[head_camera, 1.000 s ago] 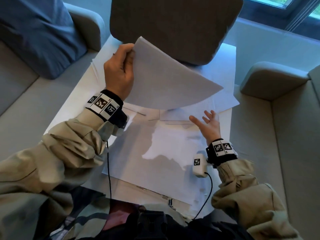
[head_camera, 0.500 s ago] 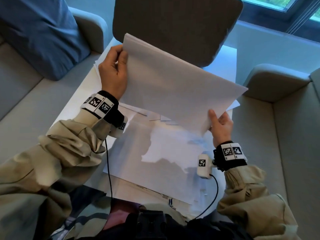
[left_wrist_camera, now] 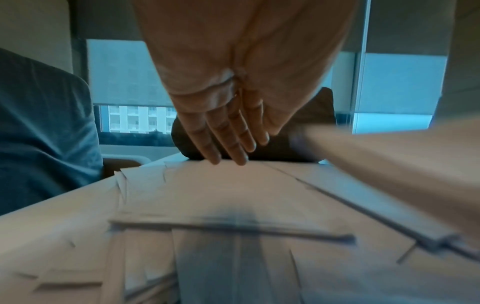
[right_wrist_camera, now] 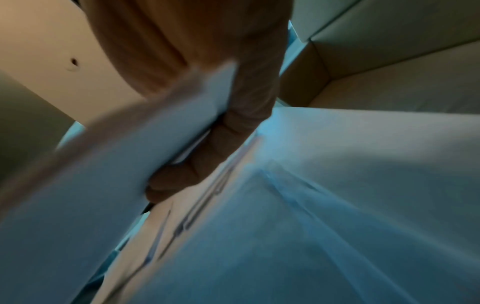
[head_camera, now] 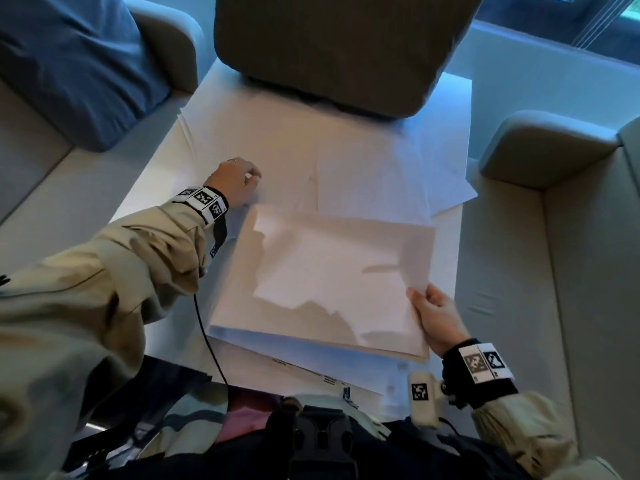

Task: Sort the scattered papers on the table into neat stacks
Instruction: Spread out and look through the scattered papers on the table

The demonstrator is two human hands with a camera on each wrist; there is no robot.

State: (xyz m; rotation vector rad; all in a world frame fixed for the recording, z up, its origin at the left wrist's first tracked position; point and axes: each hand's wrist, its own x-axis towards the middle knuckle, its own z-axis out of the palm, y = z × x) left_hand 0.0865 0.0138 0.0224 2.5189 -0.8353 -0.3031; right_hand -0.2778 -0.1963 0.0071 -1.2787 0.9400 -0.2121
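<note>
In the head view, the right hand (head_camera: pixel 437 318) at the lower right of the frame pinches the right edge of a sheaf of white papers (head_camera: pixel 325 282), thumb on top; the right wrist view shows its fingers (right_wrist_camera: pixel 207 160) curled under the sheaf, so this hand is clamped on the paper. The sheaf lies nearly flat in the middle of the frame, over other sheets, its near edge roughly lined up with a stack under it. Below that, toward the bottom of the frame, a printed sheet (head_camera: pixel 311 372) with dark text along its edge juts out. The left hand (head_camera: pixel 235 181), left of centre, hovers low over or touches the loose sheets (head_camera: pixel 346 161) spread across the upper half of the white bench (head_camera: pixel 156 188); the left wrist view shows its fingers (left_wrist_camera: pixel 228 142) straight and close together, pointing down at the paper and holding nothing, though whether the tips touch is hard to say through the blur. A dark grey cushion (head_camera: pixel 332 46) sits at the top centre on the far end of the bench, over the sheets' far edge. A blue cushion (head_camera: pixel 69 64) fills the upper left, and pale sofa seats (head_camera: pixel 595 271) flank the bench.
</note>
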